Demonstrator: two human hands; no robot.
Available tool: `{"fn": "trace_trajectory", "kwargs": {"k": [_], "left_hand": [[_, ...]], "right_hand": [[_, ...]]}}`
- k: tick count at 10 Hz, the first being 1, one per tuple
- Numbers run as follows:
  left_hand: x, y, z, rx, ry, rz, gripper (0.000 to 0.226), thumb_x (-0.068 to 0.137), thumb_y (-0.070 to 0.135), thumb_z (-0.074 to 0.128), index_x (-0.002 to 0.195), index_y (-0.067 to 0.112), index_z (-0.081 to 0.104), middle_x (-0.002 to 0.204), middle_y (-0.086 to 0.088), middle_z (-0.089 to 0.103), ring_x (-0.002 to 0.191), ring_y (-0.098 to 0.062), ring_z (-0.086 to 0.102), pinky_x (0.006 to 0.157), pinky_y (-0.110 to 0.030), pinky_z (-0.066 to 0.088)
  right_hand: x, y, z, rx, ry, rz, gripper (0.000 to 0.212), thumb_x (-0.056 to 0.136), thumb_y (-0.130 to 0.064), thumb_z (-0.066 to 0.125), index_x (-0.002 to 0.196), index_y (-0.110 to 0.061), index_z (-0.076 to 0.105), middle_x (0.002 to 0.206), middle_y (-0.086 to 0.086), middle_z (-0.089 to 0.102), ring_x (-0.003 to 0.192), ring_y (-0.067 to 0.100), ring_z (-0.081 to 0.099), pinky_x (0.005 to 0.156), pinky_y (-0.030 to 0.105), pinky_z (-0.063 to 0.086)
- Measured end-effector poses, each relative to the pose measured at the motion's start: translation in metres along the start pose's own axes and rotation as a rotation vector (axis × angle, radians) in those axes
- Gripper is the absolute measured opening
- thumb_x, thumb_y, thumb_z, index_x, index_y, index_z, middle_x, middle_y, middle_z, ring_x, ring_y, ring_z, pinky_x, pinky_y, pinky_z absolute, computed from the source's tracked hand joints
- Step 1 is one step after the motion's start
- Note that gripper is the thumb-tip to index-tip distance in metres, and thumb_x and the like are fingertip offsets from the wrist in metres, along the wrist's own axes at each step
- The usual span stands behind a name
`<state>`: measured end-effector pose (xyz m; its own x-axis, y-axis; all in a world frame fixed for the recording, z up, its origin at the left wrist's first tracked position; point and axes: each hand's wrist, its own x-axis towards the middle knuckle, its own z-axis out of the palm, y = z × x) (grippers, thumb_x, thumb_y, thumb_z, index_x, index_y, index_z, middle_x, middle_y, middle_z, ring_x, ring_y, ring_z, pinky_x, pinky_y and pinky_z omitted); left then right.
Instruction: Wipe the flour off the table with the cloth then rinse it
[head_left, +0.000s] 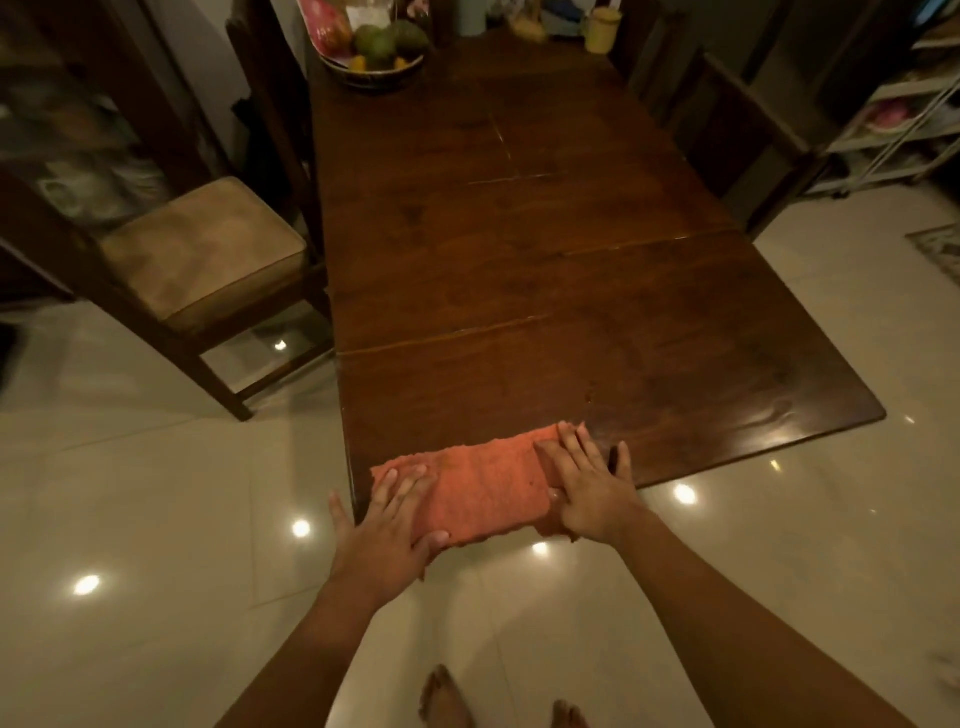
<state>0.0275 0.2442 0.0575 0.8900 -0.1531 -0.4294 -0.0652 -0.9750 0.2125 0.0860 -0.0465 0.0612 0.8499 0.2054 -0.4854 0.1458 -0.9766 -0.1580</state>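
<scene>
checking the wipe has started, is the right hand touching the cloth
Touching. The head view shows the right hand lying flat, fingers straight, on the right end of the orange cloth.

There is only one view, from a wide-angle camera on the person's head. It looks from above the near short edge of the tabletop (519, 312), facing forward and down along its length. The left hand (382, 525) and the right hand (587, 488) are close below it. The far end with the fruit bowl (374, 73) reaches the top of the frame. The floor (156, 493) and the person's bare feet (447, 696) fill the bottom.
</scene>
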Motion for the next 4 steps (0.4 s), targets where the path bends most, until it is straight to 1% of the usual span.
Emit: {"fn": "trace_trajectory", "kwargs": {"k": [1, 2, 3, 4], "left_hand": [[0.005, -0.007, -0.006, -0.015, -0.062, 0.03, 0.078, 0.09, 0.075, 0.021, 0.151, 0.044, -0.015, 0.161, 0.022, -0.015, 0.144, -0.006, -0.023, 0.107, -0.073, -0.012], [0.007, -0.008, -0.009, -0.064, -0.112, 0.025, 0.074, 0.097, 0.06, 0.035, 0.152, 0.044, -0.011, 0.162, 0.02, -0.014, 0.148, -0.009, -0.018, 0.107, -0.073, -0.015], [0.003, -0.006, -0.021, -0.138, -0.021, -0.023, 0.073, 0.091, 0.046, 0.056, 0.15, 0.049, 0.012, 0.159, 0.015, 0.022, 0.146, -0.016, 0.014, 0.112, -0.063, -0.014], [-0.006, 0.002, -0.038, -0.235, 0.1, -0.074, 0.066, 0.081, 0.05, 0.06, 0.141, 0.051, 0.033, 0.137, 0.01, 0.048, 0.13, -0.015, 0.029, 0.107, -0.039, 0.002]], "right_hand": [[0.0, 0.001, 0.0, 0.008, 0.009, 0.021, 0.067, 0.101, -0.043, 0.04, 0.157, -0.042, 0.003, 0.167, -0.01, -0.018, 0.153, 0.018, -0.02, 0.114, 0.07, -0.008], [-0.003, -0.002, -0.001, 0.033, 0.003, 0.048, 0.067, 0.101, -0.042, 0.043, 0.155, -0.047, 0.005, 0.166, -0.015, -0.018, 0.153, 0.031, -0.016, 0.113, 0.072, -0.009], [-0.005, -0.004, -0.007, 0.028, 0.026, 0.029, 0.065, 0.101, -0.04, 0.048, 0.155, -0.045, 0.013, 0.168, -0.007, -0.006, 0.153, 0.037, -0.008, 0.114, 0.071, -0.006], [-0.01, -0.002, -0.022, 0.056, 0.09, 0.002, 0.06, 0.098, -0.035, 0.051, 0.153, -0.04, 0.027, 0.167, -0.003, 0.01, 0.153, 0.032, 0.003, 0.12, 0.064, 0.006]]}}
